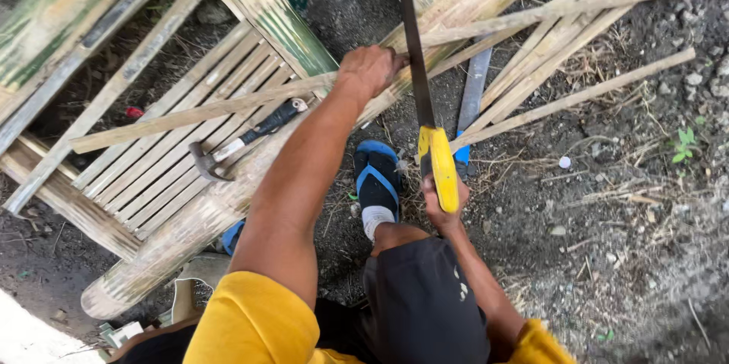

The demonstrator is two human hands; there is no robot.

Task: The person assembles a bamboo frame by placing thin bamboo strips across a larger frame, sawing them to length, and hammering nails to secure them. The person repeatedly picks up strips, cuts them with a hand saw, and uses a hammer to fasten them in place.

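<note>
My left hand [370,69] grips a long split bamboo strip [197,113] that runs across the frame from lower left to upper right. My right hand [443,208] is closed on the yellow handle of a handsaw [439,164]. The saw's dark blade [411,37] points away from me and crosses the strip just right of my left hand. My foot in a blue sandal [377,176] stands on the ground below the strip.
A claw hammer [243,140] lies on a panel of bamboo slats [171,155]. A thick bamboo pole [182,231] lies diagonally under it. A flat metal blade with a blue handle [472,94] rests on the dirt among loose strips [577,94]. Stony ground [638,242] spreads to the right.
</note>
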